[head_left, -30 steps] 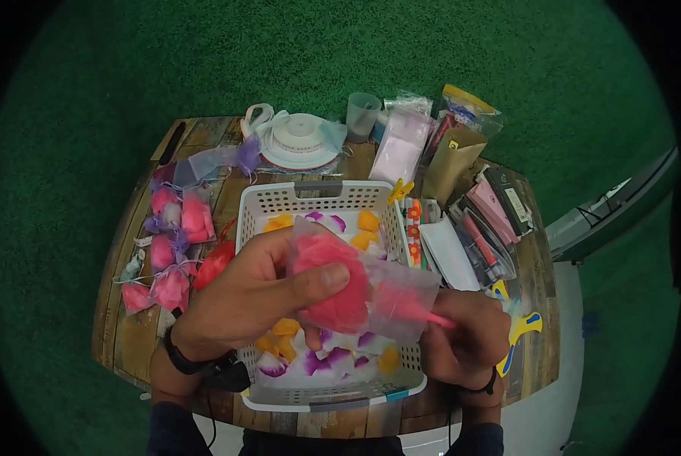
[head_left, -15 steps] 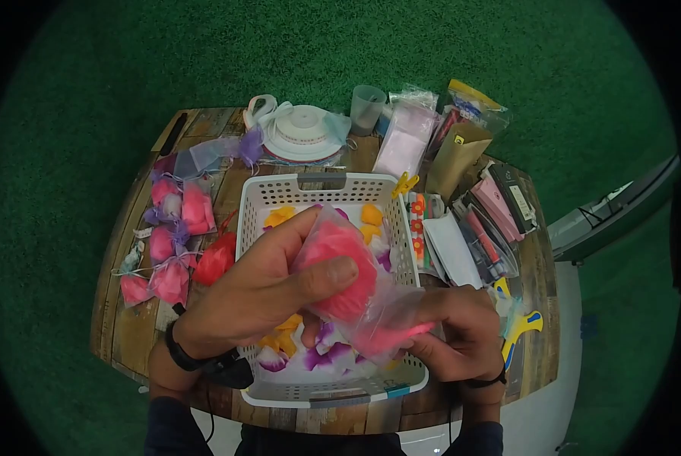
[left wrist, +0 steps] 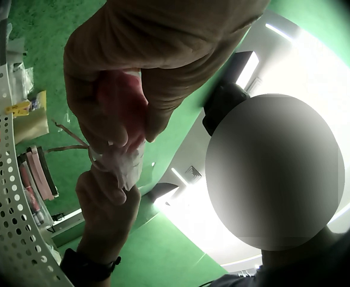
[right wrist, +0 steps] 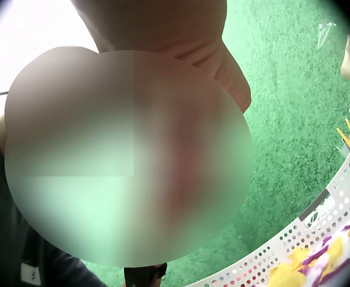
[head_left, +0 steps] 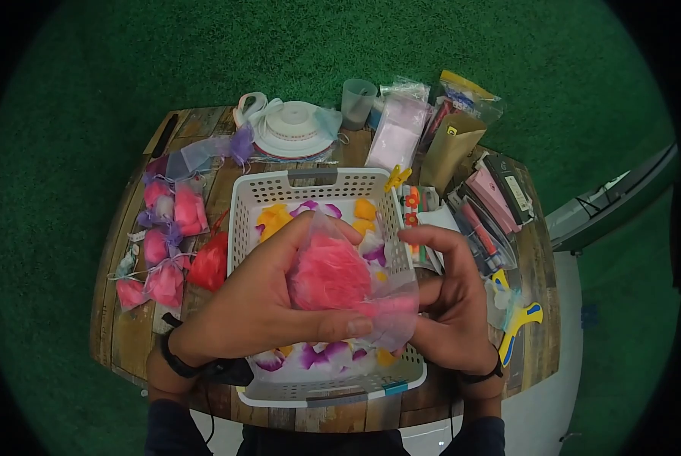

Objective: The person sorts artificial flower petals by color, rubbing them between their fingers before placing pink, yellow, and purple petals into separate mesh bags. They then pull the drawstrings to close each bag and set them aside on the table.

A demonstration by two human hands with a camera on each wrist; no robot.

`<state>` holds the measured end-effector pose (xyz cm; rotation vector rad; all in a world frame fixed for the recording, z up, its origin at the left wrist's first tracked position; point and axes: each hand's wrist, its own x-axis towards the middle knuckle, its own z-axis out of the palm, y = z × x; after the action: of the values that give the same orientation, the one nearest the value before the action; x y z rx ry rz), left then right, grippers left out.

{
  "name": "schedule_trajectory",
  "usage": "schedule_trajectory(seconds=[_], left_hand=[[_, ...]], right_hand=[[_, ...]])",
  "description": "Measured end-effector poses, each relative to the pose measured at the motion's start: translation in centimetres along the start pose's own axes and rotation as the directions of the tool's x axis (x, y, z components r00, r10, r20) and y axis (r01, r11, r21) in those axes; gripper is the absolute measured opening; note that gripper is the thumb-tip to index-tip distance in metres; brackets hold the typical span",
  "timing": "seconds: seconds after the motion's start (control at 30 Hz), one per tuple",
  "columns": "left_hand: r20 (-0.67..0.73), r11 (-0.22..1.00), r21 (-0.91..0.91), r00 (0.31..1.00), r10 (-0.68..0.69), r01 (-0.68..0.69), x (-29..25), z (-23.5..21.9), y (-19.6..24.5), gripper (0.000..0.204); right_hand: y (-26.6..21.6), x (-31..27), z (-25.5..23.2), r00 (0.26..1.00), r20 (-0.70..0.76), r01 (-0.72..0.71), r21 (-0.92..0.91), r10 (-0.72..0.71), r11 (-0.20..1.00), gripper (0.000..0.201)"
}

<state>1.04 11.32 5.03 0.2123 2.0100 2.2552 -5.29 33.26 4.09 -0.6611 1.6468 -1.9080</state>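
Observation:
Over the white basket (head_left: 242,228), my left hand (head_left: 253,308) grips a sheer drawstring pouch (head_left: 329,273) packed with pink petals, its thumb along the near side. At the pouch's mouth, toward the right, is my right hand (head_left: 454,308); its thumb and curled fingers pinch the sheer fabric while the index finger stands raised. Loose drawstring ends (left wrist: 70,146) stick out beside the pouch neck in the left wrist view. Yellow, purple and white petals (head_left: 321,356) lie in the basket below. In the right wrist view a blurred patch hides the right fingers.
Filled pouches (head_left: 166,283) and a red pouch (head_left: 208,264) lie left of the basket. Behind it are a ribbon roll (head_left: 291,133), a plastic cup (head_left: 358,106) and a brown paper bag (head_left: 451,156). A yellow-blue tool (head_left: 517,330) lies at the right.
The pouch has turned more upright toward the camera. My right hand has opened its index finger upward and shifted along the pouch's mouth; the pink end that stuck out is now inside the fabric.

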Motion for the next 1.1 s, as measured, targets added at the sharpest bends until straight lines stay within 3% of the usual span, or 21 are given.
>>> schedule_trajectory(seconds=[0.1,0.17,0.3,0.47,0.57,0.7,0.77,0.8,0.9,0.97,1.0,1.07,1.1], left_hand=[[0.007,0.995,-0.037,0.996,-0.089,0.089,0.0,0.1,-0.1,0.068],[0.016,0.994,-0.021,0.994,-0.106,0.106,0.0,0.1,-0.4,0.076],[0.068,0.992,-0.009,0.99,-0.123,0.124,0.1,0.1,-0.6,0.079],[0.045,0.98,0.197,0.998,-0.042,0.032,0.1,0.0,-0.2,0.078],[0.052,0.972,0.231,0.997,-0.064,0.05,0.2,0.2,-0.2,0.076],[0.074,0.985,0.156,0.994,-0.083,0.071,0.0,0.5,0.3,0.068],[0.058,0.977,0.018,0.975,-0.213,0.212,-0.2,0.8,0.9,0.052],[0.059,0.977,0.018,0.975,-0.213,0.212,-0.3,0.8,0.8,0.052],[0.054,0.986,0.074,0.987,-0.154,0.15,-0.2,0.7,-0.2,0.039],[0.033,1.0,-0.021,0.999,-0.02,0.02,0.0,0.7,-0.9,0.036],[0.033,1.0,-0.021,0.999,-0.023,0.024,0.0,0.6,-0.9,0.036],[0.028,0.999,0.037,0.999,-0.027,0.026,0.0,0.2,-0.9,0.034],[0.029,0.999,0.036,0.999,-0.036,0.035,0.0,0.2,-1.0,0.034]], right_hand=[[-0.2,-0.1,-0.4,0.997,0.083,-0.001,-0.011,0.002,1.0,0.066],[0.0,0.1,-0.9,0.964,0.251,0.18,-0.354,-0.092,0.918,0.053],[0.3,0.1,-1.2,0.954,0.279,0.224,-0.425,-0.109,0.877,0.039],[0.7,0.2,-0.9,0.989,0.006,0.141,-0.353,-0.148,0.925,0.016],[0.5,0.3,-0.8,0.992,-0.016,0.11,-0.394,-0.127,0.912,0.015],[0.8,0.4,-0.7,0.989,-0.062,0.103,-0.352,-0.133,0.93,0.016],[0.0,0.3,-0.6,0.995,-0.104,-0.045,-0.419,0.002,0.907,0.02],[0.1,0.4,-0.7,0.994,-0.105,-0.046,-0.419,0.002,0.907,0.02],[0.2,0.4,-0.9,0.993,-0.057,0.055,-0.524,-0.1,0.85,0.022],[-0.1,0.4,-0.7,0.988,0.078,0.153,-0.574,-0.133,0.805,0.024],[-0.2,0.5,-0.7,0.988,0.076,0.151,-0.572,-0.131,0.806,0.024],[-0.4,0.6,-0.9,0.947,0.203,0.32,-0.6,-0.248,0.733,0.025],[-0.2,0.5,-0.9,0.949,0.198,0.314,-0.596,-0.244,0.739,0.025]])
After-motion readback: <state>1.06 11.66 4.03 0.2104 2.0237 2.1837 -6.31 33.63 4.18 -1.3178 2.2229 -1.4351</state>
